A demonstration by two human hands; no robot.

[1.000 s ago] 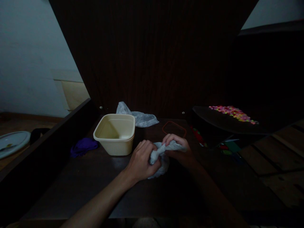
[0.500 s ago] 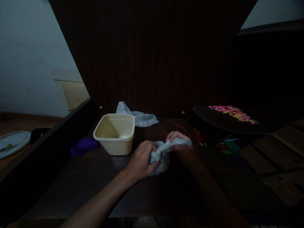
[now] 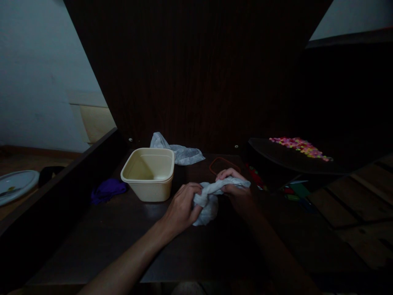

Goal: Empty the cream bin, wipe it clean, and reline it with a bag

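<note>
A pale grey-white cloth (image 3: 208, 209), thin and bunched, is stretched between my two hands in a twisted strand. My left hand (image 3: 183, 207) is closed on its left part, fingers curled over the top. The right end is gripped by my right hand (image 3: 233, 188), with a tip of cloth poking out beyond the fingers. A loose fold hangs below the strand, close to the dark tabletop (image 3: 147, 246). Left of my hands stands a cream plastic tub (image 3: 150, 190) with ribbed sides, its open top showing no contents. Behind my right hand lies a reddish-brown cord loop (image 3: 211, 166).
Another pale thin cloth (image 3: 186, 155) lies behind the tub against the dark back panel (image 3: 196, 82). A purple cloth (image 3: 109, 189) sits left of the tub. Small pink and yellow pieces (image 3: 301, 146) are heaped on a dark curved shelf (image 3: 276, 159) at right. A raised board (image 3: 61, 196) edges the left side.
The strand between my hands looks more tightly twisted, and its right tip reaches slightly farther right. My hands have barely shifted. The tub and other things stay where they were.
</note>
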